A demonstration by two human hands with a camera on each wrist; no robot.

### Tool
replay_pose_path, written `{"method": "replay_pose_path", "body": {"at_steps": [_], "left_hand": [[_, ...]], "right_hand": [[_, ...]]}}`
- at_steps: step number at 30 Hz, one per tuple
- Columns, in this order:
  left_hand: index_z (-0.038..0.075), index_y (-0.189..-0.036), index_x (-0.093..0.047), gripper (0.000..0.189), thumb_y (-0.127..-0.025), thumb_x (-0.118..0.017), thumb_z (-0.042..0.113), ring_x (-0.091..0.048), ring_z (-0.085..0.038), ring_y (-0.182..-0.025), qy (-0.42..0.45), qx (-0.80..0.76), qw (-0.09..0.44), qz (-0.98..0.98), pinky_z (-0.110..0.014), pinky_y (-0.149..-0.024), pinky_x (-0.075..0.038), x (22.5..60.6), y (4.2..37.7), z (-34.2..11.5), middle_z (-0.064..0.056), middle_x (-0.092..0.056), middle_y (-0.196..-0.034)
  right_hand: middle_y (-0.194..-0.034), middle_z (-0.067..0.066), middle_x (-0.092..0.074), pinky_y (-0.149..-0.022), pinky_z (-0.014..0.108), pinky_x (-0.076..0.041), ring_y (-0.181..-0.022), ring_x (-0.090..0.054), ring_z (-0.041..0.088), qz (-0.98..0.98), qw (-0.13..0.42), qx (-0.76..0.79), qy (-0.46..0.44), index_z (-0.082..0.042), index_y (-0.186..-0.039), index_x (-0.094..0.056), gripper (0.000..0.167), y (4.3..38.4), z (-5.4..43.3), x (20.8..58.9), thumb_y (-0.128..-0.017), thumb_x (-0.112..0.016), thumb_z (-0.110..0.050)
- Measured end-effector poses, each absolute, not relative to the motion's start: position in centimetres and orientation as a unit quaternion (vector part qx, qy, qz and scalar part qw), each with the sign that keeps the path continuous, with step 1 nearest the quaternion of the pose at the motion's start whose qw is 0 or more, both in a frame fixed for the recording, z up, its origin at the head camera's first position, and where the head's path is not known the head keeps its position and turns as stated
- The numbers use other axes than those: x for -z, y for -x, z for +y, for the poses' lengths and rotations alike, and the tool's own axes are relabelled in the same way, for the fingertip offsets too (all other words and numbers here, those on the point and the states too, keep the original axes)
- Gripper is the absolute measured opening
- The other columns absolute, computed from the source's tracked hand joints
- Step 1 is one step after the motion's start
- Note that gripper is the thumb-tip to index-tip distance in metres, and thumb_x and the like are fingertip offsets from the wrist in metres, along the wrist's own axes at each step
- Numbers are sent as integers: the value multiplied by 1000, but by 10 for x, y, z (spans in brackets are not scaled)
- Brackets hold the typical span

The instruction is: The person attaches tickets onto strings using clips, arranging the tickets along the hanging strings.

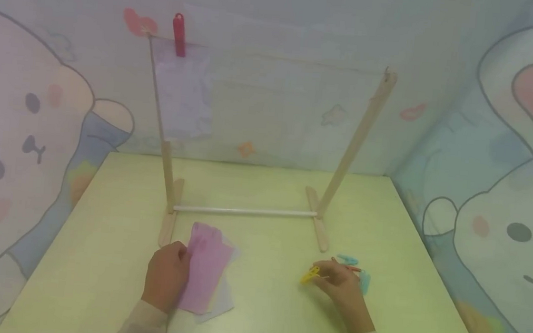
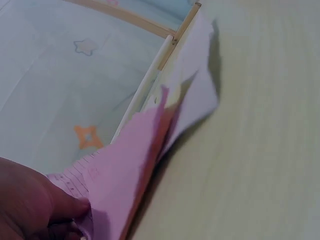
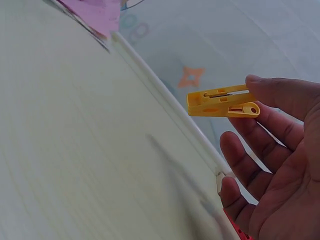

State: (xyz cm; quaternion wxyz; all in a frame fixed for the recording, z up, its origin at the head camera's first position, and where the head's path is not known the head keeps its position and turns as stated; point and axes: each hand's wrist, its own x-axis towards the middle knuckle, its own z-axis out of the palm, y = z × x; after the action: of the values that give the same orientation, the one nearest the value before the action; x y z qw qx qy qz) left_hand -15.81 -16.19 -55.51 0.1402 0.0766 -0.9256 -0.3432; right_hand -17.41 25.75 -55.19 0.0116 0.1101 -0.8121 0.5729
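Note:
On the left, my left hand (image 1: 166, 277) pinches the edge of a pink paper sheet (image 1: 207, 275), with the thumb (image 2: 67, 205) seen on it in the left wrist view. A pale sheet (image 1: 223, 300) and a thin yellow edge show beneath the pink one. My right hand (image 1: 343, 292) holds a yellow clothespin (image 3: 212, 105) between thumb and fingers, above the table. The clothespin's tip points away from the palm. Other clothespins lie behind and beside that hand: a turquoise one (image 1: 347, 259), another turquoise one (image 1: 364, 282) and a partly covered red one (image 1: 353, 269).
A wooden rack with a left post (image 1: 167, 173), a right post (image 1: 356, 142) and a white bottom rod (image 1: 243, 211) stands at the back. From its string (image 1: 280, 58) hangs a pale sheet (image 1: 184, 96) under a red clothespin (image 1: 179, 36). Patterned cloth (image 1: 271, 114) backs the table.

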Motion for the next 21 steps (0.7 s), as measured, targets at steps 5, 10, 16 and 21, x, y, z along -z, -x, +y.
{"method": "replay_pose_path", "body": {"at_steps": [5, 10, 16, 21], "left_hand": [[0, -99, -75, 23, -104, -60, 17, -70, -28, -79, -84, 355, 138, -921, -48, -71, -57, 554, 159, -166, -15, -76, -94], [-2, -112, -75, 29, -107, -57, 20, -73, -36, -95, -75, 357, 156, -918, -53, -83, -58, 556, 161, -171, -18, -76, -105], [1, -107, -77, 21, -102, -64, 17, -64, -24, -75, -71, 358, 254, -896, -41, -66, -52, 556, 164, -174, -9, -73, -86], [-2, -103, -76, 13, -98, -69, 8, -66, -24, -73, -32, 365, 362, -857, -30, -65, -50, 536, 167, -180, -11, -72, -84]], "right_hand": [[-102, 6, -74, -112, 11, -30, -94, -69, 14, -813, 20, -567, -129, -10, -117, -73, 28, 175, 257, 555, -90, -80, -12], [-101, 9, -73, -103, 13, -41, -92, -68, 12, -803, 13, -582, -131, -4, -118, -72, 29, 176, 256, 557, -90, -79, -8], [-111, 16, -73, -93, 17, -50, -99, -68, 11, -789, -13, -603, -113, -1, -125, -69, 35, 174, 253, 551, -92, -78, -8], [-120, 13, -74, -91, 24, -55, -106, -69, 13, -806, -26, -583, -95, -5, -127, -69, 38, 178, 254, 530, -92, -79, -16]]}}
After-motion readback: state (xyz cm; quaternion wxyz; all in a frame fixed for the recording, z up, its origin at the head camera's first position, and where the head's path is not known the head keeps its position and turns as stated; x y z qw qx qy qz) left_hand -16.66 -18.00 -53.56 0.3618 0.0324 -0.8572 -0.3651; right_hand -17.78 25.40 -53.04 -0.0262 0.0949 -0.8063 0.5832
